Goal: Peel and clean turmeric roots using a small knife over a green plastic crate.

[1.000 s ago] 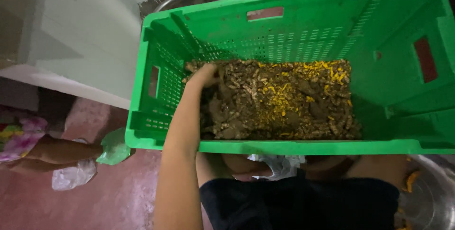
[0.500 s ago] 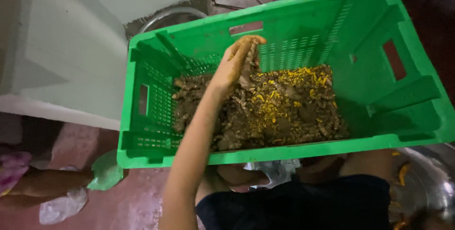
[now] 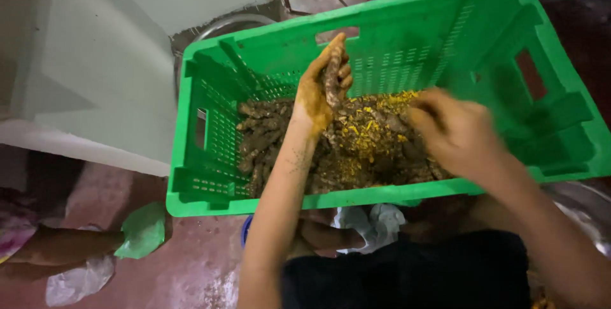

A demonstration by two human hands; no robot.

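Observation:
A green plastic crate [image 3: 210, 182] with slotted walls sits tilted in front of me, holding a heap of brown, muddy turmeric roots [image 3: 267, 134] with bright yellow cut pieces [image 3: 369, 121] among them. My left hand [image 3: 321, 83], stained yellow, is raised over the heap and closed around one brown root. My right hand [image 3: 455, 134] is blurred, low over the right side of the heap, fingers curled down among the roots; what it holds cannot be made out.
A pale grey wall or cabinet [image 3: 95, 73] stands left of the crate. A metal basin rim [image 3: 229, 26] shows behind the crate, another [image 3: 582, 204] at right. Green and clear plastic bags [image 3: 143, 229] and another person's limb [image 3: 63, 245] lie on the reddish floor.
My left hand rose from the left of the heap and lifted a root toward the crate's far wall. My right hand came into view over the right side of the heap.

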